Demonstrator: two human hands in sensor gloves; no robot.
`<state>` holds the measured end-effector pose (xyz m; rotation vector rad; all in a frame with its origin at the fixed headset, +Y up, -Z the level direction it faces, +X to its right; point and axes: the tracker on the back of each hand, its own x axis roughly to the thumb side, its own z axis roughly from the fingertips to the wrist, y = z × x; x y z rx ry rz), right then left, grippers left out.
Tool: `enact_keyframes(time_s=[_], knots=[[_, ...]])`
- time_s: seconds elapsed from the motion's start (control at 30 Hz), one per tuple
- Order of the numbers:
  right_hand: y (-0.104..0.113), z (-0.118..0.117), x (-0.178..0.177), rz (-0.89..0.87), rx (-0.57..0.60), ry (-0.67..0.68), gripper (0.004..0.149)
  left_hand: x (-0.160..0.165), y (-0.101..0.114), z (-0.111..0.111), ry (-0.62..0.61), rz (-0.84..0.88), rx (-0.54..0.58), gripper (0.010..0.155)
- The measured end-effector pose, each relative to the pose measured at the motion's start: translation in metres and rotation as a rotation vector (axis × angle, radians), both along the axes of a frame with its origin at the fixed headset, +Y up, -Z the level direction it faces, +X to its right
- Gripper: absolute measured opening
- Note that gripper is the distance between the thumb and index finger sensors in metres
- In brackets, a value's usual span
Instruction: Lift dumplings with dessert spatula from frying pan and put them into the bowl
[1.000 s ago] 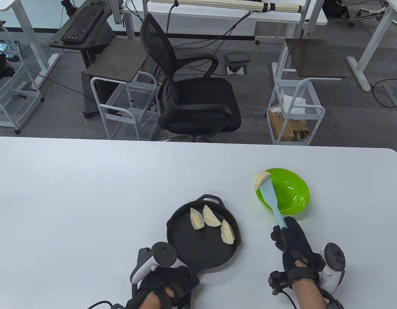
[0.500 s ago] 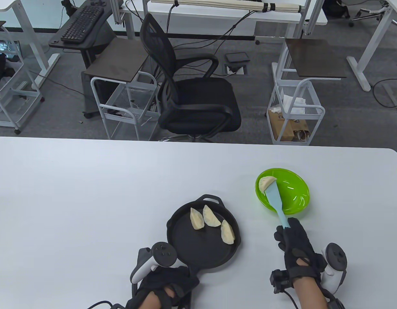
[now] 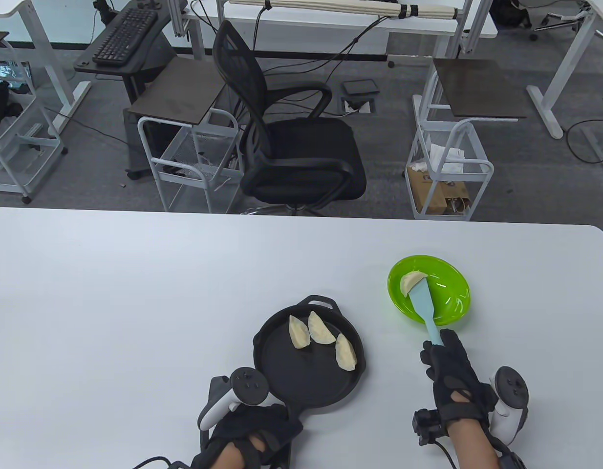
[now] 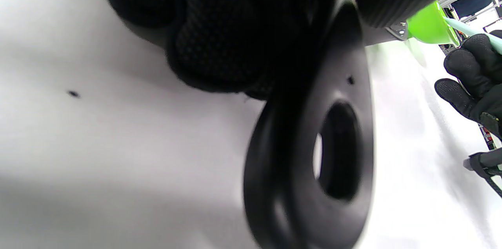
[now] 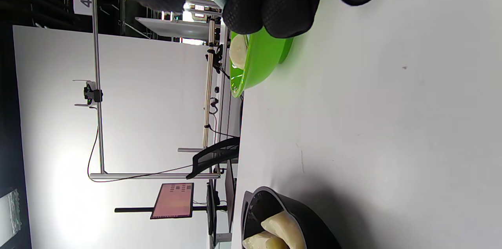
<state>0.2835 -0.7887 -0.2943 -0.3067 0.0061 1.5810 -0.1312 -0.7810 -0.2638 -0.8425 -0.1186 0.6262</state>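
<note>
Progress: I judge the first of four pale crescent dumplings is being delivered; that dumpling [image 3: 412,282] sits at the tip of the light-blue silicone dessert spatula [image 3: 422,305], inside the lime-green plastic bowl [image 3: 453,293], whether released I cannot tell.
Left to do: three dumplings [image 3: 321,338] lie in the black cast-iron frying pan [image 3: 301,376].
Right hand: my right hand [image 3: 450,378] has its fingers wrapped round the spatula handle.
Left hand: my left hand [image 3: 252,432] is clenched on the pan's looped handle [image 4: 313,155], steadying it.
Surface: a white table [image 3: 135,293], smooth and matte; pan and bowl stand near each other, apart.
Room: a black mesh office chair [image 3: 287,132], white wire trolleys [image 3: 448,166], desks and a keyboard [image 3: 125,34] beyond.
</note>
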Motion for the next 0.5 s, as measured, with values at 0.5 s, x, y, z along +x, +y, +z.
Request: enact_keyframes(time_s=[0.5], knots=[[0.0067, 0.0005, -0.0039, 0.075, 0.032, 0.015, 0.059, 0.0000, 0.0000, 0.0000, -0.001, 0.002, -0.001, 0.066]])
